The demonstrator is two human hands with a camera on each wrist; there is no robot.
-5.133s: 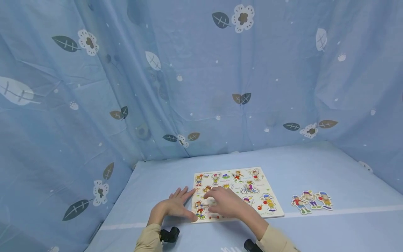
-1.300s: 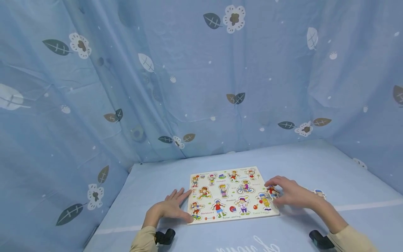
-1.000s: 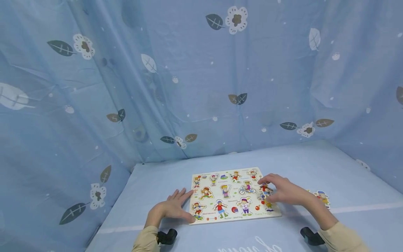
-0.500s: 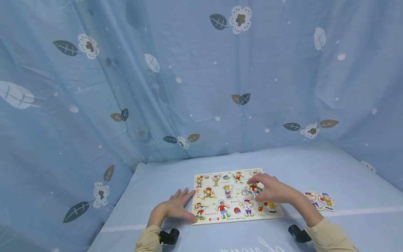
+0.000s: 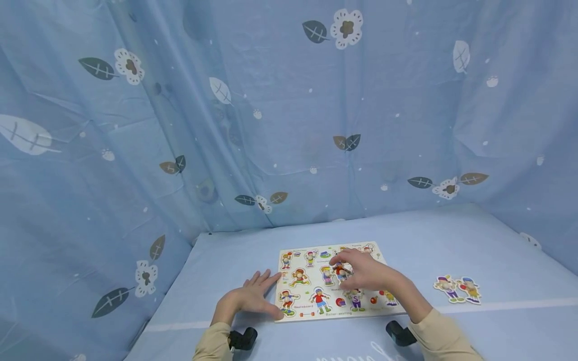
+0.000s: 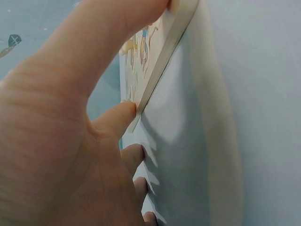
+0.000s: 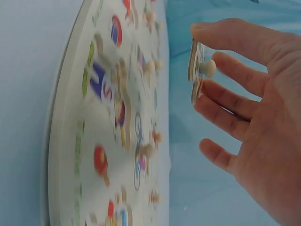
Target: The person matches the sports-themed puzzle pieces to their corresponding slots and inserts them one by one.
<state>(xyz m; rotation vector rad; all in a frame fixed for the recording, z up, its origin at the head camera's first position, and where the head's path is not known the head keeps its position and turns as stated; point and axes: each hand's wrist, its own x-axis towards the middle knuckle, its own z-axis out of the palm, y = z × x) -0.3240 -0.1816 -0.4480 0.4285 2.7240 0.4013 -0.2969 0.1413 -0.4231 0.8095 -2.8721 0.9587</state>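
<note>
A person's right hand (image 5: 363,273) pinched a small wooden figure puzzle piece (image 5: 339,271) just above the pale wooden peg-puzzle board (image 5: 311,313), seemingly mid-placement and needing alignment over its cutout, while the left hand (image 5: 250,300), fingers straight, steadied the board's edge.

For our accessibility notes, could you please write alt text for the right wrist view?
The right hand pinches a small wooden puzzle piece with a peg knob, holding it just above a puzzle board without touching it. The board, seen edge-on and blurred, shows colourful cartoon figures, several with peg knobs, and lies on a light blue cloth.
</note>
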